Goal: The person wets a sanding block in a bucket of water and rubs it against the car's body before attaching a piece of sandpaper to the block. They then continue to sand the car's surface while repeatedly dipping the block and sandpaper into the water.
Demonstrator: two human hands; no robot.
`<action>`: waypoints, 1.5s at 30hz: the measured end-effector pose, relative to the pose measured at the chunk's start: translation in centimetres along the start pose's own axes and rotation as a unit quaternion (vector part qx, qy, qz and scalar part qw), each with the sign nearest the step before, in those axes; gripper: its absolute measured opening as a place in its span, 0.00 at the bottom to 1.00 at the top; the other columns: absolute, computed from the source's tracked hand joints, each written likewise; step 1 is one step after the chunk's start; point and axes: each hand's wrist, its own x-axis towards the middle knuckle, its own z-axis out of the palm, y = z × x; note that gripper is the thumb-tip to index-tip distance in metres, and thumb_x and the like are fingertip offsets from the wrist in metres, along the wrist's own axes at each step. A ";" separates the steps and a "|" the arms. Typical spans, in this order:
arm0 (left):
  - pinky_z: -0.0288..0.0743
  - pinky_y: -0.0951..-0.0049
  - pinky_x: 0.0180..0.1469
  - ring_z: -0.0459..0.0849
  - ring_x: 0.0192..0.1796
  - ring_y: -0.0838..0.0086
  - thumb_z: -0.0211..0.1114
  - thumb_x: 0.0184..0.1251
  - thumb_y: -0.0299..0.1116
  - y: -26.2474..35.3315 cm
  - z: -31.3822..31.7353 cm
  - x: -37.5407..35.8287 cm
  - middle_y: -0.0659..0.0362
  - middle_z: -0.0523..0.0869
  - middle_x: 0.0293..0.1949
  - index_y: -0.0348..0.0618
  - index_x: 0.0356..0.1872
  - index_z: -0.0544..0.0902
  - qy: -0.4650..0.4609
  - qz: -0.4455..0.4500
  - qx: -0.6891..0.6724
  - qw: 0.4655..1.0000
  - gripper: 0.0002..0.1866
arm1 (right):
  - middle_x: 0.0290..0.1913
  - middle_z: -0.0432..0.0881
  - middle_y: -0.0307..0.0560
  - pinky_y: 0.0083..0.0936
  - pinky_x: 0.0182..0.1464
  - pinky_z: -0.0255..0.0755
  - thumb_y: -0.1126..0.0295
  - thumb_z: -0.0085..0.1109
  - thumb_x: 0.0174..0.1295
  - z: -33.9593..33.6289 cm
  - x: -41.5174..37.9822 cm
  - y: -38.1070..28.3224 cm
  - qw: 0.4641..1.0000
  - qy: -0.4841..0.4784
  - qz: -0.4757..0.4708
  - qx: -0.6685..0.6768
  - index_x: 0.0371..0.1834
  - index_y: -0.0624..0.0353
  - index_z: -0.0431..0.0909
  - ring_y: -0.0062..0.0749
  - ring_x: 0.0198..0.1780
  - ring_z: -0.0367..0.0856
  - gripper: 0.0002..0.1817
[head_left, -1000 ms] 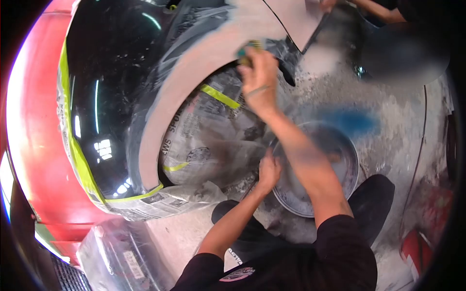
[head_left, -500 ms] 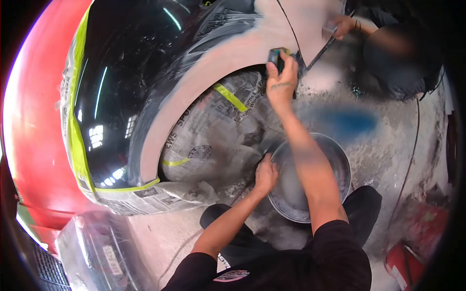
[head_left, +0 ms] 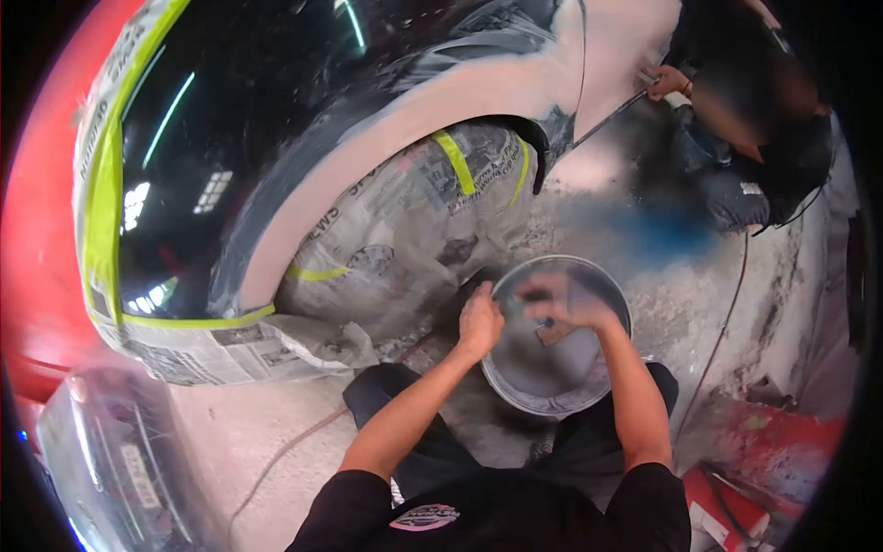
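My right hand [head_left: 563, 302] hangs over a round metal bucket [head_left: 628, 322] of grey, cloudy water; motion smears its fingers. Just below it shows a small brownish flat piece [head_left: 555, 333]; whether the hand grips it cannot be made out. At the bucket's left side, my left hand [head_left: 482, 317] is closed, its fingertips against something dark that is mostly hidden. In front of me is a black car fender [head_left: 303, 101] with a dull pinkish sanded band [head_left: 368, 138] along the wheel arch. Newspaper [head_left: 386, 230] with yellow-green tape covers the wheel opening.
Another person's hand [head_left: 664, 83] is at the car panel, upper right. A plastic-wrapped part [head_left: 120, 451] lies lower left beside the red surface [head_left: 46, 248]. A cable [head_left: 722, 331] crosses the floor at right, near red objects [head_left: 727, 511]. My knees flank the bucket.
My right hand has left the wheel-arch edge, where it held a dark block, and come down over the bucket. My left hand stays by the bucket's rim. The view has shifted.
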 end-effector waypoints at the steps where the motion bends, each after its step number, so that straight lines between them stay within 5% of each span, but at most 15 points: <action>1: 0.78 0.47 0.68 0.83 0.67 0.39 0.63 0.73 0.25 -0.2 0.1 -0.3 0.36 0.85 0.64 0.31 0.68 0.78 -0.005 -0.004 -0.004 1.000 0.23 | 0.59 0.91 0.49 0.36 0.62 0.81 0.58 0.76 0.60 0.9 -0.9 3.3 0.994 -0.043 0.087 -0.047 0.65 0.63 0.85 0.35 0.58 0.88 0.31; 2: 0.78 0.47 0.68 0.83 0.67 0.39 0.63 0.73 0.25 -0.1 0.1 -0.5 0.36 0.85 0.64 0.31 0.68 0.78 -0.004 -0.003 -0.016 1.000 0.23 | 0.57 0.92 0.52 0.36 0.62 0.82 0.58 0.76 0.59 2.0 -1.0 6.4 0.977 -0.081 0.171 -0.095 0.65 0.62 0.85 0.40 0.57 0.90 0.32; 7: 0.79 0.46 0.67 0.84 0.66 0.39 0.62 0.73 0.25 -0.1 0.0 -0.6 0.36 0.84 0.65 0.31 0.68 0.78 0.023 0.022 -0.018 0.999 0.23 | 0.59 0.91 0.62 0.46 0.62 0.83 0.63 0.71 0.58 8.2 1.0 17.5 0.860 -0.122 0.254 -0.425 0.61 0.57 0.89 0.55 0.62 0.90 0.26; 10: 0.79 0.45 0.66 0.84 0.65 0.39 0.61 0.73 0.24 -0.5 0.4 -1.0 0.37 0.84 0.64 0.32 0.69 0.77 0.046 0.041 -0.029 0.998 0.24 | 0.62 0.91 0.56 0.45 0.66 0.82 0.60 0.69 0.63 11.8 3.0 23.5 0.824 -0.158 0.302 -0.454 0.63 0.56 0.90 0.51 0.63 0.91 0.25; 17: 0.79 0.45 0.65 0.84 0.64 0.39 0.61 0.72 0.24 -0.7 0.5 -1.0 0.38 0.84 0.63 0.37 0.70 0.78 0.056 0.046 -0.044 0.996 0.25 | 0.63 0.90 0.58 0.46 0.67 0.81 0.58 0.69 0.62 14.4 2.6 15.2 0.830 -0.234 0.327 -0.388 0.61 0.55 0.91 0.52 0.64 0.89 0.25; 19: 0.79 0.44 0.65 0.84 0.63 0.39 0.60 0.71 0.23 0.0 -0.3 -0.9 0.38 0.83 0.63 0.38 0.71 0.77 0.029 0.039 -0.055 0.997 0.26 | 0.64 0.89 0.59 0.44 0.68 0.79 0.54 0.70 0.60 14.0 2.3 18.4 0.904 -0.189 0.254 -0.286 0.66 0.50 0.89 0.54 0.66 0.88 0.29; 26: 0.79 0.43 0.65 0.82 0.65 0.37 0.61 0.70 0.23 -0.2 -0.1 -1.0 0.38 0.80 0.65 0.39 0.74 0.73 0.028 0.077 -0.065 0.994 0.29 | 0.63 0.88 0.65 0.46 0.69 0.77 0.53 0.61 0.66 14.0 -1.3 10.9 0.941 0.014 0.266 -0.210 0.66 0.58 0.86 0.62 0.65 0.85 0.30; 28: 0.78 0.43 0.66 0.81 0.65 0.37 0.62 0.68 0.22 -0.4 0.1 -1.0 0.38 0.79 0.65 0.40 0.74 0.73 0.034 0.094 -0.049 0.994 0.31 | 0.62 0.87 0.68 0.47 0.69 0.77 0.54 0.59 0.69 14.9 -2.7 8.7 0.954 0.089 0.223 -0.177 0.66 0.61 0.84 0.65 0.64 0.85 0.29; 29: 0.78 0.43 0.66 0.81 0.65 0.37 0.62 0.68 0.22 -0.5 0.0 -1.6 0.38 0.79 0.65 0.40 0.74 0.73 0.036 0.089 -0.050 0.994 0.31 | 0.60 0.87 0.69 0.48 0.67 0.77 0.58 0.57 0.71 16.0 -3.6 9.0 0.966 0.158 0.127 -0.159 0.65 0.64 0.83 0.66 0.63 0.85 0.26; 38: 0.77 0.44 0.68 0.79 0.69 0.39 0.60 0.67 0.19 0.1 -1.7 -2.2 0.41 0.76 0.69 0.49 0.79 0.72 -0.007 0.128 -0.058 0.990 0.36 | 0.53 0.86 0.77 0.54 0.60 0.77 0.60 0.54 0.73 18.5 -4.4 7.8 0.905 0.378 0.128 -0.143 0.61 0.65 0.84 0.76 0.57 0.84 0.23; 40: 0.76 0.44 0.68 0.79 0.69 0.38 0.61 0.66 0.19 -0.4 -1.2 -2.0 0.41 0.76 0.69 0.50 0.80 0.72 -0.002 0.140 -0.064 0.988 0.37 | 0.49 0.85 0.77 0.54 0.55 0.78 0.60 0.54 0.73 18.5 -4.7 9.2 0.886 0.427 0.112 -0.145 0.57 0.68 0.83 0.78 0.49 0.83 0.22; 42: 0.76 0.44 0.69 0.79 0.68 0.38 0.61 0.65 0.18 -0.5 -0.9 -1.3 0.40 0.77 0.68 0.50 0.80 0.72 0.012 0.153 -0.069 0.986 0.39 | 0.40 0.86 0.65 0.49 0.47 0.79 0.57 0.53 0.77 17.3 -4.4 15.9 0.866 0.469 -0.013 -0.170 0.48 0.66 0.83 0.64 0.39 0.85 0.20; 43: 0.76 0.44 0.69 0.79 0.68 0.38 0.61 0.64 0.18 -0.9 -0.5 -1.0 0.39 0.77 0.68 0.49 0.80 0.72 0.008 0.152 -0.065 0.986 0.39 | 0.35 0.83 0.47 0.40 0.41 0.78 0.53 0.53 0.81 17.4 -4.9 13.3 0.868 0.460 0.099 0.155 0.42 0.58 0.82 0.40 0.36 0.83 0.19; 44: 0.75 0.44 0.69 0.78 0.68 0.37 0.61 0.63 0.18 -1.2 -0.1 -0.9 0.38 0.77 0.67 0.48 0.79 0.73 0.014 0.159 -0.070 0.985 0.39 | 0.38 0.82 0.36 0.34 0.40 0.78 0.50 0.54 0.82 17.2 -5.2 11.5 0.848 0.482 0.070 0.207 0.43 0.50 0.83 0.27 0.42 0.84 0.17; 45: 0.75 0.44 0.69 0.78 0.69 0.37 0.62 0.63 0.18 -1.5 0.2 -0.9 0.38 0.77 0.67 0.47 0.78 0.74 0.017 0.166 -0.074 0.983 0.38 | 0.42 0.86 0.39 0.36 0.42 0.80 0.50 0.54 0.82 17.0 -5.2 8.0 0.806 0.455 0.085 0.370 0.49 0.52 0.84 0.31 0.42 0.86 0.18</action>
